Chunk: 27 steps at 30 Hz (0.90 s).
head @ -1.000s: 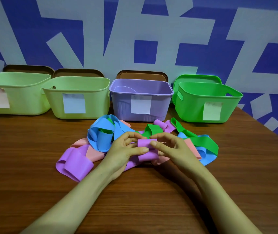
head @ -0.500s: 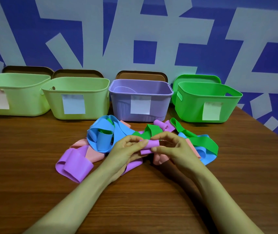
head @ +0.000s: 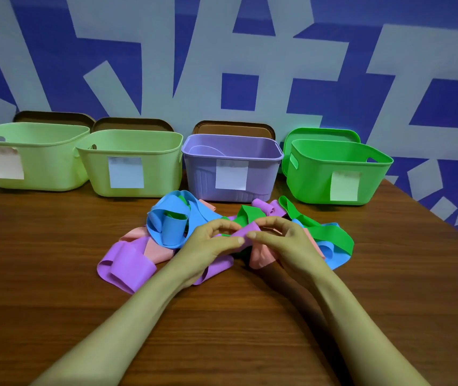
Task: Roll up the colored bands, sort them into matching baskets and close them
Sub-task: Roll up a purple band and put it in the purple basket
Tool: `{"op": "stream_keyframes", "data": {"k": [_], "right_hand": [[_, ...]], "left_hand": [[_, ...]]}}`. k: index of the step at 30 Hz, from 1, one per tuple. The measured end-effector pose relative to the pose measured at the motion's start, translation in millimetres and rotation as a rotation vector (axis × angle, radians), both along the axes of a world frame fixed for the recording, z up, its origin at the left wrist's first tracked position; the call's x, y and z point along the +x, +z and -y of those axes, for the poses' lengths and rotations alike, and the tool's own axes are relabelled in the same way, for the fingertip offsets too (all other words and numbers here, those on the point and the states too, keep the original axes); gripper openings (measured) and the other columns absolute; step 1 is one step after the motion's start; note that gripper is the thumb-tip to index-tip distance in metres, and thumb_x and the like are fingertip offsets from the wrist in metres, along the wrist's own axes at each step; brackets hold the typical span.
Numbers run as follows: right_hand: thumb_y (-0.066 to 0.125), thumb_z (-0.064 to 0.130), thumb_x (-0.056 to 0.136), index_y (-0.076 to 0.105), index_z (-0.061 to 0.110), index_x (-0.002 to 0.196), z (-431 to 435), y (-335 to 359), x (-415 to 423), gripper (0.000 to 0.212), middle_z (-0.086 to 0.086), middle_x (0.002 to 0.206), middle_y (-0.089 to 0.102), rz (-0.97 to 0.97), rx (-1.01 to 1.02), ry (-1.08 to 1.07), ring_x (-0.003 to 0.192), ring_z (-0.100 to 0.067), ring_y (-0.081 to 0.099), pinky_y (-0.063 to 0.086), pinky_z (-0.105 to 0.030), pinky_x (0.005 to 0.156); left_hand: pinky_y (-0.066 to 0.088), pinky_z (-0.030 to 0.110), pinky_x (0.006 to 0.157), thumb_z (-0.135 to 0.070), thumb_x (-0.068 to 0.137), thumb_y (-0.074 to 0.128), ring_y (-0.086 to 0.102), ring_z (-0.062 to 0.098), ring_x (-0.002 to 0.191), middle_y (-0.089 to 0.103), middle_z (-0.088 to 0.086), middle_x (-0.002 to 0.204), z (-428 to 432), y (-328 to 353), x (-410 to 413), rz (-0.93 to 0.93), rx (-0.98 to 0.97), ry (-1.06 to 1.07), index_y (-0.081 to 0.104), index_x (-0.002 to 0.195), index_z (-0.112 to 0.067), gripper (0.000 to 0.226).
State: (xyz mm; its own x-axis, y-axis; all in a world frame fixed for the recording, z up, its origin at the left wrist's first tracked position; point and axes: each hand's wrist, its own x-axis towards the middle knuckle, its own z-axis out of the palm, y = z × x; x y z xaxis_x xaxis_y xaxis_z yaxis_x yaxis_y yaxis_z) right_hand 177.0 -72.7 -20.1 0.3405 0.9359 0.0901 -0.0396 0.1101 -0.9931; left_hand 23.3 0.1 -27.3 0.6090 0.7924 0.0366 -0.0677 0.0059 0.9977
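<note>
A tangle of colored bands lies mid-table: a blue band (head: pixel 170 221), a green band (head: pixel 330 235), pink bands (head: pixel 261 253) and a purple band (head: pixel 127 264). My left hand (head: pixel 208 246) and my right hand (head: pixel 286 240) both pinch a small rolled section of the purple band (head: pixel 247 229) between fingers and thumbs, just above the pile. The band's loose tail runs under my left hand. Behind stand two light-green baskets (head: pixel 41 174) (head: pixel 152 176), a purple basket (head: pixel 258 168) and a bright green basket (head: pixel 314 174), all uncovered.
Brown lids (head: pixel 52 117) (head: pixel 133 124) (head: pixel 233 127) and a green lid (head: pixel 319 133) lean against the blue-and-white wall behind the baskets. Each basket carries a paper label. The wooden table (head: pixel 41 274) ends at a slanted right edge.
The purple roll in my fingers has turned and shrunk to a narrower, tighter shape, and both hands have shifted slightly away from me over the pile.
</note>
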Motion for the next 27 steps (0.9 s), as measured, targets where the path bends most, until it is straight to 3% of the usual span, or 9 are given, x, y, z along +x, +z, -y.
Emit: {"op": "stream_keyframes", "data": {"k": [4, 6, 11, 14, 17, 21, 27], "right_hand": [[0.072, -0.001, 0.070, 0.069, 0.008, 0.092, 3, 8, -5, 0.024, -0.009, 0.092, 0.069, -0.198, 0.040, 0.016, 0.079, -0.013, 0.067, 0.054, -0.020, 0.067], [0.066, -0.006, 0.076, 0.067, 0.008, 0.098, 3, 21, -3, 0.026, -0.007, 0.090, 0.067, -0.199, 0.057, 0.062, 0.078, -0.011, 0.068, 0.056, -0.018, 0.073], [0.061, -0.009, 0.082, 0.062, -0.002, 0.105, -12, 64, 6, 0.024, -0.006, 0.081, 0.072, -0.223, 0.056, 0.140, 0.076, -0.010, 0.070, 0.055, -0.016, 0.075], [0.061, -0.007, 0.084, 0.064, 0.004, 0.095, -38, 86, 15, 0.016, -0.003, 0.077, 0.071, -0.202, 0.069, 0.128, 0.071, -0.010, 0.069, 0.056, -0.016, 0.074], [0.062, -0.003, 0.085, 0.064, 0.010, 0.092, -76, 104, 30, 0.014, -0.004, 0.077, 0.069, -0.153, 0.049, 0.105, 0.067, -0.009, 0.068, 0.056, -0.016, 0.070], [0.059, -0.005, 0.087, 0.064, 0.007, 0.089, -135, 122, 56, 0.013, -0.002, 0.068, 0.068, -0.116, 0.016, 0.104, 0.057, -0.007, 0.065, 0.055, -0.015, 0.059], [0.063, -0.007, 0.085, 0.064, 0.001, 0.090, -197, 139, 75, 0.010, -0.006, 0.073, 0.067, -0.119, -0.167, 0.029, 0.057, -0.007, 0.066, 0.057, -0.017, 0.064]], "left_hand": [[0.052, 0.022, 0.075, -0.005, 0.079, 0.073, 0.064, 0.015, 0.087, 0.068, 0.006, 0.096, 1, 11, -1, -0.048, 0.087, 0.020, 0.065, 0.102, -0.013, 0.026], [0.052, 0.021, 0.076, -0.002, 0.077, 0.074, 0.063, 0.015, 0.091, 0.065, 0.005, 0.099, 0, 23, 2, -0.043, 0.117, 0.064, 0.062, 0.101, -0.012, 0.028], [0.055, 0.034, 0.079, 0.007, 0.082, 0.063, 0.066, 0.018, 0.068, 0.066, 0.007, 0.079, -7, 66, 14, 0.206, -0.102, 0.058, 0.056, 0.093, -0.007, 0.019], [0.058, 0.023, 0.068, 0.009, 0.084, 0.059, 0.067, 0.011, 0.064, 0.067, 0.004, 0.073, -28, 86, 25, 0.254, -0.106, 0.052, 0.057, 0.090, -0.005, 0.015], [0.058, 0.022, 0.072, 0.006, 0.084, 0.062, 0.067, 0.016, 0.073, 0.065, 0.008, 0.082, -66, 104, 40, 0.216, -0.063, 0.074, 0.057, 0.091, -0.006, 0.015], [0.057, 0.022, 0.073, 0.006, 0.085, 0.060, 0.068, 0.013, 0.067, 0.068, 0.007, 0.078, -126, 122, 60, 0.127, -0.066, 0.095, 0.060, 0.089, -0.006, 0.013], [0.057, 0.020, 0.070, 0.014, 0.084, 0.056, 0.070, 0.012, 0.064, 0.070, 0.006, 0.070, -174, 145, 76, 0.017, -0.259, 0.144, 0.060, 0.094, -0.002, 0.019]]}}
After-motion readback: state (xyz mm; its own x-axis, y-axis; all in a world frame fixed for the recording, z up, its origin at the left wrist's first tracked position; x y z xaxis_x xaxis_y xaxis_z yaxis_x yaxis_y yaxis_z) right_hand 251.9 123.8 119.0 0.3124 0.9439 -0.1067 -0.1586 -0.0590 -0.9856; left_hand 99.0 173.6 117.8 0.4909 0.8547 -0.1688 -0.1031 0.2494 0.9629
